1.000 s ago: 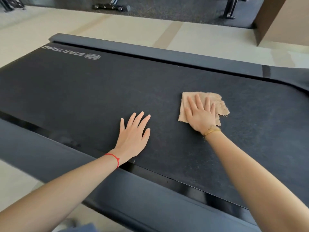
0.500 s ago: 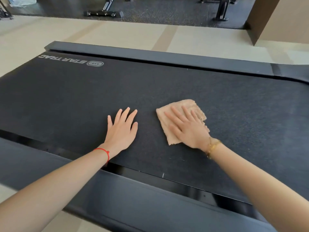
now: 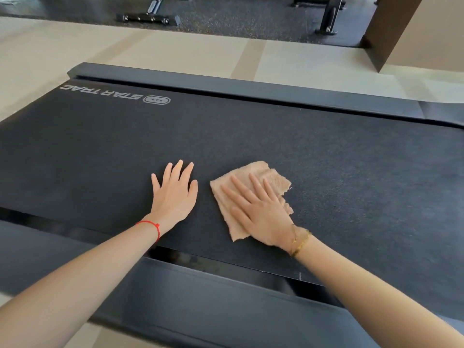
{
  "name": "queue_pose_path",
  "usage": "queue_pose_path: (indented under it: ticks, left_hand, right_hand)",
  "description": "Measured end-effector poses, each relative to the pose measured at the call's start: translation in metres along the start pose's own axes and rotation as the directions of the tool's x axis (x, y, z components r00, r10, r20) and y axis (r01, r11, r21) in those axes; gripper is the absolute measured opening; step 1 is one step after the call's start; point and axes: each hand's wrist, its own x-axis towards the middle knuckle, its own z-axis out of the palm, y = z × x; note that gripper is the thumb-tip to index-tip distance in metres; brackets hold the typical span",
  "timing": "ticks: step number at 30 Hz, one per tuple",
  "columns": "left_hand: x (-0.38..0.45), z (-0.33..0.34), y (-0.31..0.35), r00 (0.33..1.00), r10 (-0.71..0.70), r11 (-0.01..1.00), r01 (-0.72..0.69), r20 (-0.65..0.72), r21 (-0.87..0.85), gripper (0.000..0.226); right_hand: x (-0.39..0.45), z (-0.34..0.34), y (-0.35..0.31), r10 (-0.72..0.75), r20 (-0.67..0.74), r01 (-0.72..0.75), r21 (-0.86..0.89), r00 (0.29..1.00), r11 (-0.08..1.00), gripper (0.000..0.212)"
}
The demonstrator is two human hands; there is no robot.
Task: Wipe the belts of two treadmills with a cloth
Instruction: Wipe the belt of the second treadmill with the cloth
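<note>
1. Tan cloth lies mid-belt; our right hand presses it w/ straight fingers (flat).
2. Our left hand rests flat beside it, fingers spread, holding nothing.

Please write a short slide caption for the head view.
Right hand presses a tan cloth flat on the treadmill belt; left hand rests beside it.
</note>
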Motion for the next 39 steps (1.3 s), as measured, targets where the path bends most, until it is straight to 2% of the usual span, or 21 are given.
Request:
queue_pose_path:
  ticks: [4, 6, 9, 11, 14, 16, 20, 24, 27, 33, 36, 39]
  left_hand:
    - [-0.004, -0.005, -0.023, 1.0, 0.03, 0.999, -0.03, 0.002, 0.041, 0.055]
    - [-0.005, -0.007, -0.029, 0.999, 0.037, 0.999, -0.038, 0.008, 0.031, 0.055]
    - [-0.006, -0.006, -0.031, 0.999, 0.04, 0.999, -0.04, 0.015, 0.02, 0.055]
    - [-0.007, -0.004, -0.029, 0.999, 0.043, 0.999, -0.043, 0.006, 0.031, 0.056]
    - [-0.008, -0.001, -0.028, 0.999, 0.036, 0.999, -0.036, -0.015, 0.039, 0.056]
    - [-0.008, 0.001, -0.028, 0.999, 0.039, 0.999, -0.038, -0.028, 0.039, 0.057]
    - [-0.008, 0.002, -0.03, 0.998, 0.046, 0.998, -0.044, -0.032, 0.055, 0.057]
    - [-0.01, 0.001, -0.031, 0.998, 0.062, 0.997, -0.06, -0.034, 0.048, 0.057]
    - [-0.01, 0.001, -0.031, 0.998, 0.06, 0.997, -0.059, -0.026, 0.049, 0.057]
    - [-0.01, 0.002, -0.027, 0.998, 0.047, 0.998, -0.046, -0.036, 0.036, 0.057]
    - [-0.009, 0.003, -0.028, 0.998, 0.035, 0.998, -0.032, -0.049, 0.046, 0.056]
    - [-0.008, 0.004, -0.029, 0.998, 0.038, 0.998, -0.036, -0.056, 0.042, 0.056]
  right_hand:
    - [-0.023, -0.002, 0.002, -0.038, 0.01, 0.038, -0.013, 0.999, 0.999, 0.054]
    - [-0.024, -0.007, 0.01, -0.003, 0.026, 0.003, -0.012, 1.0, 1.0, 0.055]
    - [-0.011, -0.014, 0.024, 0.16, 0.017, -0.159, -0.016, 0.987, 0.987, 0.054]
    - [0.003, -0.017, 0.028, 0.304, 0.02, -0.305, 0.051, 0.952, 0.951, 0.052]
    - [0.015, -0.016, 0.019, 0.397, 0.04, -0.399, 0.07, 0.917, 0.914, 0.052]
    - [0.013, -0.013, 0.006, 0.369, 0.035, -0.371, 0.075, 0.929, 0.926, 0.052]
    - [-0.006, 0.001, -0.039, 0.137, 0.004, -0.138, 0.017, 0.99, 0.99, 0.053]
    - [-0.022, 0.007, -0.052, -0.023, 0.008, 0.023, 0.016, 1.0, 1.0, 0.054]
    - [-0.02, 0.002, -0.029, 0.036, 0.002, -0.036, -0.014, 0.999, 0.999, 0.056]
    - [0.026, -0.013, 0.021, 0.389, 0.022, -0.389, 0.071, 0.921, 0.918, 0.053]
    - [0.037, -0.011, 0.01, 0.399, 0.01, -0.399, 0.082, 0.917, 0.913, 0.053]
    - [0.027, -0.004, -0.015, 0.25, -0.015, -0.248, 0.078, 0.968, 0.966, 0.052]
